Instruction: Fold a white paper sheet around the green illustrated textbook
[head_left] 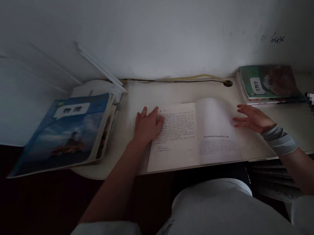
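An open book (197, 136) with printed text lies on the pale desk (148, 90), reaching to the front edge. My left hand (147, 126) lies flat on the book's left edge, fingers stretched out. My right hand (252, 119) rests with spread fingers at the right page's outer edge; a grey band wraps that wrist. Neither hand holds anything.
A stack of books topped by a blue cover (68, 134) hangs over the desk's left corner. A second stack with a green cover (269, 84) sits at the back right. A yellow cable (195, 77) runs along the wall to a desk hole (228, 83). The scene is dim.
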{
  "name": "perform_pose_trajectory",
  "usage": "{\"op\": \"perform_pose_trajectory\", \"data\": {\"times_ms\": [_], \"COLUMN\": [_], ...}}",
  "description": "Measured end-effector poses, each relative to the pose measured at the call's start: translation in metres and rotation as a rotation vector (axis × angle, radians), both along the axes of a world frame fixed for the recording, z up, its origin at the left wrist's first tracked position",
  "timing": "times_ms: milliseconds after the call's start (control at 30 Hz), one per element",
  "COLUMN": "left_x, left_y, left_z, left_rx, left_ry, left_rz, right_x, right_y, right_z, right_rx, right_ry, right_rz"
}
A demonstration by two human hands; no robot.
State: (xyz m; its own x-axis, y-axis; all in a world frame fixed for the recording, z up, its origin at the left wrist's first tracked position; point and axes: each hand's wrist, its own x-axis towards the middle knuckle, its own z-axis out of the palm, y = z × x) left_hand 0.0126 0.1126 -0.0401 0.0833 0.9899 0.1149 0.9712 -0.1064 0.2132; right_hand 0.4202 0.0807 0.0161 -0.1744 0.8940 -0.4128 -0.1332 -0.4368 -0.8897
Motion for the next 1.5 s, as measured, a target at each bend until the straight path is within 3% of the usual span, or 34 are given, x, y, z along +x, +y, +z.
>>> {"op": "perform_pose_trajectory", "data": {"times_ms": [200,367,500,600,667,733,833,900,967,1033,1133,1200,1300,1333,1433,1500], "left_x": [0.030,0.041,0.028,0.010,0.003,0.005,0.026,0.046,0.060,0.064,0.055,0.047,0.033,0.028,0.008,-0.007], "left_y": [-0.038,-0.056,-0.058,-0.055,-0.055,-0.059,-0.074,-0.087,-0.099,-0.106,-0.112,-0.115,-0.120,-0.120,-0.116,-0.109], "left_z": [-0.006,0.000,0.010,0.011,0.011,0.012,0.019,0.024,0.025,0.020,0.007,-0.002,-0.009,-0.010,-0.009,-0.005], "left_rx": [-0.067,0.021,0.057,0.027,-0.023,-0.034,0.040,0.054,0.015,-0.060,-0.150,-0.159,-0.124,-0.099,0.001,0.030], "left_ry": [-0.122,-0.190,-0.443,-0.695,-0.815,-0.838,-0.690,-0.553,-0.433,-0.333,-0.241,-0.228,-0.264,-0.299,-0.479,-0.651], "left_rz": [-0.089,-0.041,-0.014,0.106,0.181,0.209,0.056,-0.178,-0.267,-0.222,-0.133,-0.116,-0.094,-0.074,0.067,0.197], "right_x": [-0.035,-0.086,-0.127,-0.150,-0.164,-0.181,-0.215,-0.240,-0.258,-0.261,-0.231,-0.197,-0.158,-0.153,-0.166,-0.187], "right_y": [0.013,0.025,0.025,0.022,0.024,0.029,0.034,0.032,0.027,0.022,0.027,0.038,0.051,0.051,0.032,0.013], "right_z": [-0.003,-0.009,-0.011,-0.014,-0.016,-0.017,-0.015,-0.008,0.003,0.016,0.029,0.028,0.010,0.001,-0.022,-0.031], "right_rx": [-0.001,-0.009,0.234,0.500,0.667,0.757,0.831,0.935,1.058,1.183,1.327,1.281,1.091,1.051,1.107,1.177], "right_ry": [-0.083,-0.171,-0.190,-0.192,-0.215,-0.265,-0.352,-0.358,-0.333,-0.353,-0.548,-0.733,-0.912,-0.945,-0.898,-0.908], "right_rz": [0.112,0.297,0.347,0.361,0.249,0.046,-0.098,-0.063,-0.007,0.065,0.140,0.082,-0.009,0.079,0.602,0.736]}}
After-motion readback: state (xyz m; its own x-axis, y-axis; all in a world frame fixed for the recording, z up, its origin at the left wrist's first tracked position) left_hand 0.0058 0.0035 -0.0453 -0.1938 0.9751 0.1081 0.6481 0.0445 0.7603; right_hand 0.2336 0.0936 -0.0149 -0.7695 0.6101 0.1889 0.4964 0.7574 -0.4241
